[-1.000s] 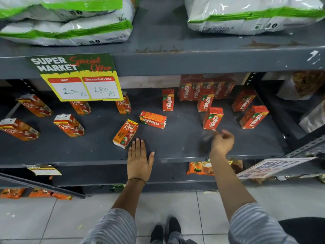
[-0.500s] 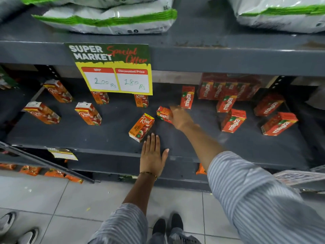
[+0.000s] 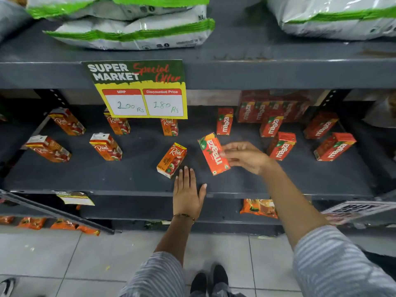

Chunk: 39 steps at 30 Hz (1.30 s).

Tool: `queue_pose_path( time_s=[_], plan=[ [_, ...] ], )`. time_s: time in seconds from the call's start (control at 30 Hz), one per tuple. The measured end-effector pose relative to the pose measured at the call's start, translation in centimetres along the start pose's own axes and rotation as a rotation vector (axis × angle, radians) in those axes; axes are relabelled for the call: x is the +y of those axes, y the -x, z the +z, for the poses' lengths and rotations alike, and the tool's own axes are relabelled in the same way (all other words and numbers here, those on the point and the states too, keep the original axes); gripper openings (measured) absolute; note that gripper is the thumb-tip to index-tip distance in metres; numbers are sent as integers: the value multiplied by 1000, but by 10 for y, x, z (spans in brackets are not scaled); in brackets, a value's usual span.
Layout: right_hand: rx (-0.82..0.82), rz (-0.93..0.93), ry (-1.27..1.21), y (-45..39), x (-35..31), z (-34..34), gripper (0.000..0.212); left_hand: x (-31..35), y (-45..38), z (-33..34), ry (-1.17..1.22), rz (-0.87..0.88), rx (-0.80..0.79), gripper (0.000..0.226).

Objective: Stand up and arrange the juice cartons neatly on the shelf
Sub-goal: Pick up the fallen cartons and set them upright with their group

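My right hand (image 3: pixel 244 156) grips an orange Maaza carton (image 3: pixel 213 154) and holds it tilted just above the dark grey shelf (image 3: pixel 278 181). My left hand (image 3: pixel 187 195) lies flat, fingers apart, on the shelf's front edge. Just beyond its fingertips a Real carton (image 3: pixel 171 160) leans at an angle. Several Real cartons (image 3: pixel 106 146) stand scattered on the left half. Several Maaza cartons (image 3: pixel 282 146) stand on the right half, with a packed row (image 3: pixel 272 108) at the back.
A price sign (image 3: pixel 139 91) hangs from the upper shelf's edge, hiding the tops of two cartons. White and green sacks (image 3: pixel 132 28) lie above. Orange packets (image 3: pixel 258 207) fill the lower shelf. A shoe (image 3: pixel 6 287) shows at bottom left on the tiled floor.
My right hand swung left from the Maaza group to the carton lying flat mid-shelf, took hold of it and lifted it. My left hand stayed on the shelf edge.
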State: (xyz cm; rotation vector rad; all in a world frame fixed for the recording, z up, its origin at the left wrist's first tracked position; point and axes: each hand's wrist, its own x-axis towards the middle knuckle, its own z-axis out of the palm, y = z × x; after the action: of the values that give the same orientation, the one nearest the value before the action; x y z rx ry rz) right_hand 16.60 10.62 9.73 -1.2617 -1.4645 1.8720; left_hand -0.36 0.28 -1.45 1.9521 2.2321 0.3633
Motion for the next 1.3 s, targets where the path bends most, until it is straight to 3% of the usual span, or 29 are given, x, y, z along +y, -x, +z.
queue_pose_path(
  time_s=[0.13, 0.27, 0.47, 0.67, 0.77, 0.93, 1.3],
  plan=[
    [-125, -131, -107, 37, -22, 5, 15, -2, 1, 1, -16, 3, 0, 74],
    [-253, -254, -166, 66, -45, 12, 55, -1, 1, 1, -13, 10, 6, 67],
    [-262, -350, -173, 86, -62, 18, 58, 0, 1, -2, -25, 13, 13, 64],
    [-116, -278, -212, 68, -33, 8, 43, -1, 1, -1, -41, 6, -2, 65],
    [64, -230, -218, 45, -5, 0, 34, -2, 1, 1, -37, 11, -3, 66],
    [396, -223, -120, 5, 29, -11, 44, -1, -1, 1, -48, 0, -13, 74],
    [439, -173, -69, -24, 50, -20, 48, 1, 0, 0, -20, -2, -11, 81]
  ],
)
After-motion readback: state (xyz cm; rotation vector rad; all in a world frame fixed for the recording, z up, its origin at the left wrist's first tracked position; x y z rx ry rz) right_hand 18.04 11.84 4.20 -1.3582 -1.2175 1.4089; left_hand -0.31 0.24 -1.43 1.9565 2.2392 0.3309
